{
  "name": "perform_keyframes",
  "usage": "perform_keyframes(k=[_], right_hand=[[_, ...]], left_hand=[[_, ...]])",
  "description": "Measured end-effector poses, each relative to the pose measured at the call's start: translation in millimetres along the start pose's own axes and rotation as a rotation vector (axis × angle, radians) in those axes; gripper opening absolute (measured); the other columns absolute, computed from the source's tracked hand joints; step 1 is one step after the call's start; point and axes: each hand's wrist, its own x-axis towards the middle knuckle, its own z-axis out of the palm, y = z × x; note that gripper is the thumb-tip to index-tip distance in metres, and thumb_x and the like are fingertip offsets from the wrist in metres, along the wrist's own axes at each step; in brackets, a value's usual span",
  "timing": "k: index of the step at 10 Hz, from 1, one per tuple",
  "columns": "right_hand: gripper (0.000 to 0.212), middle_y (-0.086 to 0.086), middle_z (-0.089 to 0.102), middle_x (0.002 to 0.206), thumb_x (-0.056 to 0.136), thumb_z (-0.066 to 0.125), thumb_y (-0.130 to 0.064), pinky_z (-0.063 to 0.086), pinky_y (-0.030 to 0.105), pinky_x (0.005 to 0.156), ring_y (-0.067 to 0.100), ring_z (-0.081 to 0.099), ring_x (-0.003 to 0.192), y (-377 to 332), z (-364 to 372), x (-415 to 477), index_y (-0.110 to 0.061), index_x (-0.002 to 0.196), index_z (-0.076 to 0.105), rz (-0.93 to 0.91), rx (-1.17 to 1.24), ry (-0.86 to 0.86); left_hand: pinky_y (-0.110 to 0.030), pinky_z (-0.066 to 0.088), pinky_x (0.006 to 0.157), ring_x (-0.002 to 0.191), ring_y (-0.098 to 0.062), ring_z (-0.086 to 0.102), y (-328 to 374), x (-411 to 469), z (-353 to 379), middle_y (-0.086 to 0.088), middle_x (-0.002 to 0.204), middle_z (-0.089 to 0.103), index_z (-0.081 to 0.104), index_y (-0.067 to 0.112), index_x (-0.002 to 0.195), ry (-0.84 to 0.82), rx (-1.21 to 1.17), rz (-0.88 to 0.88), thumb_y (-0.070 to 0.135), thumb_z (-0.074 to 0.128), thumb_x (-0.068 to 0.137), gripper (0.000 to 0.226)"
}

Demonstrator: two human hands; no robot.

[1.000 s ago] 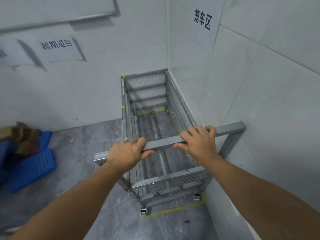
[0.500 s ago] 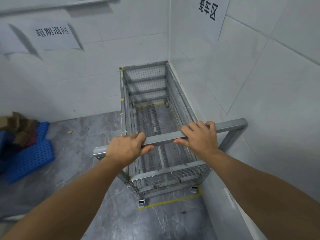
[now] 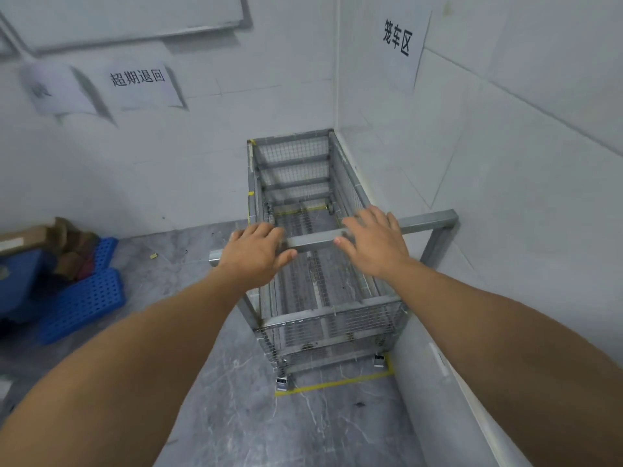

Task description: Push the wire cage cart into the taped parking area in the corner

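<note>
The grey wire cage cart [image 3: 323, 318] stands in the corner, its far end against the back wall and its right side along the right wall. Yellow floor tape [image 3: 332, 384] runs just in front of its near wheels, and more tape shows along its left side and under the far end. My left hand [image 3: 254, 252] and my right hand [image 3: 372, 239] hover over the metal handle bar [image 3: 313, 241] with fingers spread and lifted off it. Neither hand grips the bar.
White tiled walls close in at the back and right, carrying paper signs [image 3: 399, 45]. Blue perforated plastic pallets [image 3: 82, 299] with cardboard scraps lie on the grey floor at the left. A low white ledge [image 3: 448, 392] runs along the right wall.
Both hands were closed around the handle bar; now their fingers have opened and lifted off it. The cart has stayed in the corner.
</note>
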Motion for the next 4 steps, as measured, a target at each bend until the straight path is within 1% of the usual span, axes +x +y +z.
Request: perform_keyframes(k=[1, 2, 3, 4], right_hand=[[0.055, 0.008, 0.035, 0.154, 0.098, 0.032, -0.057, 0.013, 0.055, 0.118, 0.03, 0.016, 0.148, -13.9, -19.7, -16.9, -0.024, 0.142, 0.042, 0.015, -0.002, -0.011], [0.057, 0.008, 0.03, 0.158, 0.099, 0.03, -0.056, 0.012, 0.055, 0.118, 0.03, 0.013, 0.149, -32.0, -40.4, -35.6, -0.023, 0.145, 0.038, 0.03, 0.006, -0.003], [0.059, 0.008, 0.033, 0.157, 0.098, 0.028, -0.057, 0.016, 0.056, 0.117, 0.03, 0.016, 0.148, -54.0, -58.0, -62.9, -0.022, 0.144, 0.039, 0.03, 0.027, 0.064], [0.06, 0.009, 0.031, 0.157, 0.098, 0.026, -0.058, 0.017, 0.056, 0.116, 0.03, 0.016, 0.148, -77.2, -74.7, -88.6, -0.022, 0.145, 0.037, 0.034, 0.021, 0.133]], left_hand=[[-0.048, 0.018, 0.115, 0.145, -0.021, 0.02, -2.4, -25.3, -14.8, 0.0, 0.155, 0.033, 0.032, 0.024, 0.147, -0.022, -0.003, -0.026, 0.068, 0.025, 0.092, 0.071], [-0.046, 0.011, 0.118, 0.148, -0.02, 0.011, -2.7, -52.6, -33.4, 0.001, 0.16, 0.022, 0.019, 0.026, 0.152, 0.014, -0.002, -0.049, 0.071, 0.017, 0.09, 0.077], [-0.044, 0.008, 0.118, 0.148, -0.02, 0.008, 4.0, -88.7, -50.2, 0.0, 0.161, 0.02, 0.017, 0.025, 0.153, 0.09, -0.024, -0.06, 0.067, 0.017, 0.093, 0.074], [-0.046, 0.008, 0.119, 0.148, -0.02, 0.007, 11.4, -123.6, -65.7, -0.001, 0.161, 0.019, 0.017, 0.023, 0.153, 0.198, -0.029, -0.072, 0.065, 0.017, 0.094, 0.072]])
